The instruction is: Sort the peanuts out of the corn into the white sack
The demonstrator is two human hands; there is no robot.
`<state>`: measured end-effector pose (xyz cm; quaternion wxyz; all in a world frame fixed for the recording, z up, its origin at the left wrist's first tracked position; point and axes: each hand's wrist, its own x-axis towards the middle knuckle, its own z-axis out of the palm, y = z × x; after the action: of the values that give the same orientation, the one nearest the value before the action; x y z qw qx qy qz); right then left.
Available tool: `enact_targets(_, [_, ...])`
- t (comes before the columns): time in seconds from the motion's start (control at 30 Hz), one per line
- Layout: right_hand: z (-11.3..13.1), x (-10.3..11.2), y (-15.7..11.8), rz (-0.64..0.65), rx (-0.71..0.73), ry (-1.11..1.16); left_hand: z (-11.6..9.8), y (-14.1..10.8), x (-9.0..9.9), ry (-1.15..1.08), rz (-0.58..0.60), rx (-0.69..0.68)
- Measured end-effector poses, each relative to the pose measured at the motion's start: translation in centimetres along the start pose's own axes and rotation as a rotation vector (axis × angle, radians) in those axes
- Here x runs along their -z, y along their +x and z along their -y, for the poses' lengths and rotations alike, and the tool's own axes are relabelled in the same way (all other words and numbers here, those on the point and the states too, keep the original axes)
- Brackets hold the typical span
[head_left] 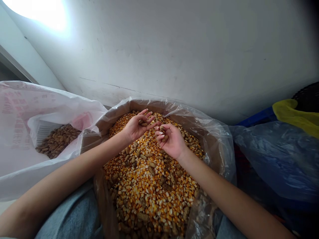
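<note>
A clear plastic-lined sack (159,108) is full of yellow dried corn kernels (149,196) mixed with several peanuts in their shells (151,171). Both hands are over the middle of the sack. My right hand (170,141) is curled around a few peanuts (163,133), which show between its fingers. My left hand (138,127) is next to it, palm turned up and fingers spread, with nothing held that I can make out. Its fingertips are just above the corn and peanuts.
To the left, a white woven sack (32,113) holds a heap of shelled-looking brown peanuts (58,141). To the right lie a blue plastic bag (274,156), a yellow cloth (296,114) and a blue item (256,117). A white wall (174,49) stands behind the sack.
</note>
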<state>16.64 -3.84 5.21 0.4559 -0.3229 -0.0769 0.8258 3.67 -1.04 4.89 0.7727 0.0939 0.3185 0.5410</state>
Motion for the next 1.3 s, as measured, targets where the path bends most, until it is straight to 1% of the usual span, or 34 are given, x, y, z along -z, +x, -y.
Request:
enact_targets(0.17, [0.1, 0.1, 0.0, 0.0, 0.013, -0.007, 0.0, -0.1, 0.0, 0.056, 0.003, -0.02])
enact_targets(0.27, [0.1, 0.1, 0.0, -0.015, 0.019, -0.008, 0.0, 0.0, 0.0, 0.095, -0.023, -0.022])
enact_targets(0.4, [0.2, 0.1, 0.2, -0.103, 0.036, -0.01, 0.0, 0.0, 0.0, 0.115, -0.062, -0.03])
enact_targets(0.53, [0.1, 0.2, 0.3, -0.171, 0.068, -0.02, -0.1, 0.0, 0.0, 0.133, -0.047, -0.034])
enact_targets(0.73, [0.0, 0.4, 0.5, -0.166, 0.052, -0.052, 0.1, 0.2, 0.2, 0.179, -0.035, -0.057])
enact_targets(0.83, [0.0, 0.5, 0.5, -0.149, 0.031, -0.055, 0.2, 0.2, 0.5, 0.319, -0.021, -0.113])
enact_targets(0.9, [0.1, 0.5, 0.5, -0.135, 0.019, -0.049, 0.2, 0.1, 0.7, 0.471, 0.015, -0.188])
enact_targets(0.97, [0.1, 0.5, 0.5, -0.131, 0.012, -0.047, 0.3, 0.0, 0.8, 0.638, 0.072, -0.304])
enact_targets(1.03, [0.0, 0.5, 0.5, -0.133, 0.003, -0.055, 0.3, -0.3, 0.7, 0.839, 0.137, -0.467])
enact_targets(1.17, [-0.1, 0.5, 0.6, -0.139, -0.024, -0.08, 0.3, -0.8, 0.3, 1.352, 0.258, -0.835])
enact_targets(1.23, [-0.1, 0.4, 0.6, -0.135, -0.033, -0.087, 0.1, -1.0, 0.3, 1.544, 0.314, -0.97])
enact_targets(1.3, [-0.1, 0.5, 0.6, -0.13, -0.04, -0.088, -0.1, -0.9, 0.4, 1.662, 0.367, -1.067])
